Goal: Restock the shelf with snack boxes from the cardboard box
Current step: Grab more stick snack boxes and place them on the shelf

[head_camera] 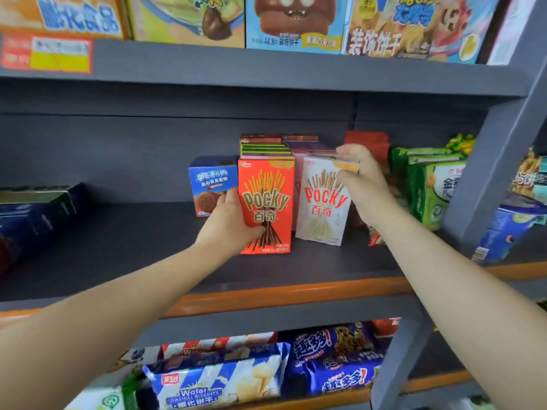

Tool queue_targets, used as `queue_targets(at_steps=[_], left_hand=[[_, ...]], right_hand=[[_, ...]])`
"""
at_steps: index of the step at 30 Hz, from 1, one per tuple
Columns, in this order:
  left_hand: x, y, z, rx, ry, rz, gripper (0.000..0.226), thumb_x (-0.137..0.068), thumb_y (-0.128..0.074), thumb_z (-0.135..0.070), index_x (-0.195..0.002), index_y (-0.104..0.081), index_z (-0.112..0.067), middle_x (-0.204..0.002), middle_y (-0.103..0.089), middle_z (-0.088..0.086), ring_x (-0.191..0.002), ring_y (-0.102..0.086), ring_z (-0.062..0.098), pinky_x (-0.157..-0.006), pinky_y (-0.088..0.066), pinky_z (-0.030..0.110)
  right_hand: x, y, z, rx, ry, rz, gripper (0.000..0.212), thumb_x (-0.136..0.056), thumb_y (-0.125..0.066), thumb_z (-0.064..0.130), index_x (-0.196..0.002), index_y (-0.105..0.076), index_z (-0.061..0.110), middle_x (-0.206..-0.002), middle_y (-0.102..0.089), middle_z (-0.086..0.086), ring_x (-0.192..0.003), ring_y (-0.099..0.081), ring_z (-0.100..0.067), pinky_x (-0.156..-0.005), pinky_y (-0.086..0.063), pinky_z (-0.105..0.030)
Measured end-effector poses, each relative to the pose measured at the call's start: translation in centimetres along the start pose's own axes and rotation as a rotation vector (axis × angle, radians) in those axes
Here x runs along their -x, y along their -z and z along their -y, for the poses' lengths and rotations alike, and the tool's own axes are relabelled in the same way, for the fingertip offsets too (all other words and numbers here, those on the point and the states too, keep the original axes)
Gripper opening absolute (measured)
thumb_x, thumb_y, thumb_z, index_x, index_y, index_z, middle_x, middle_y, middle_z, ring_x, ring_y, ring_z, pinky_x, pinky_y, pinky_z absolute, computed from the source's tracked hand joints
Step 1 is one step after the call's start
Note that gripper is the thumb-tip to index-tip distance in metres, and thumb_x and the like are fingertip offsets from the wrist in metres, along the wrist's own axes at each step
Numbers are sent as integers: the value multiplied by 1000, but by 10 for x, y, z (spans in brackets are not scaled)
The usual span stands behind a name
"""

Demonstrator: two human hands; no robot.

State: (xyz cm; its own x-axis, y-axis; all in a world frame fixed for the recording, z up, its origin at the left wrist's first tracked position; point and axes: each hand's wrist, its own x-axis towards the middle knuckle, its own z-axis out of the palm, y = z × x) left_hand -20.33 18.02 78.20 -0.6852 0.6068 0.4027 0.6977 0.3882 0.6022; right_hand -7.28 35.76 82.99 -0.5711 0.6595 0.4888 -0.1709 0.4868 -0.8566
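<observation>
A red Pocky box (265, 207), printed with chocolate-dipped sticks and the characters 百奇, stands upright on the dark grey shelf (118, 241), the left hand (229, 226) curled in a grip round its left edge. Just right of it, a white Pocky box (324, 202) tilts slightly, its top right corner pinched in the right hand (359, 184). Further Pocky boxes (266, 149) line up behind; a blue cookie box (211, 182) sits to the left.
</observation>
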Motion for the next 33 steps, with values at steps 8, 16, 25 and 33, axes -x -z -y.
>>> queue_targets(at_steps=[8, 16, 25, 33], left_hand=[[-2, -4, 2, 27, 20, 47, 59, -66, -76, -19, -109, -35, -21, -101, -58, 0, -85, -58, 15, -61, -44, 24], [-2, -7, 3, 1, -22, 51, 67, -70, -72, -15, -122, -30, -18, -99, -60, 0, -77, -58, 14, -57, -43, 24], [1, -7, -3, -34, 17, 8, 42, -89, -54, -35, -118, -37, -12, -110, -61, 11, -92, -62, 27, -65, -40, 31], [3, 4, -8, -13, 84, 61, 23, -92, -49, -25, -106, -39, -9, -100, -60, 13, -75, -54, 22, -52, -36, 27]], right_hand=[[-4, -6, -31, 282, -185, 92, 105, -69, -74, 4, -144, -3, 24, -142, -32, -2, -130, -37, -18, -103, -40, -38], [12, -25, -33, 439, 18, 64, 104, -75, -70, 9, -143, 8, 19, -124, -52, -2, -105, -57, -18, -79, -50, -32], [27, -16, -20, 506, 88, -46, 105, -75, -73, 29, -147, 3, 17, -152, -12, -11, -139, -17, -28, -111, -23, -42], [52, -25, 8, 875, 368, 118, 64, -86, -60, 28, -140, -30, 14, -151, -20, -11, -138, -18, -31, -108, -27, -42]])
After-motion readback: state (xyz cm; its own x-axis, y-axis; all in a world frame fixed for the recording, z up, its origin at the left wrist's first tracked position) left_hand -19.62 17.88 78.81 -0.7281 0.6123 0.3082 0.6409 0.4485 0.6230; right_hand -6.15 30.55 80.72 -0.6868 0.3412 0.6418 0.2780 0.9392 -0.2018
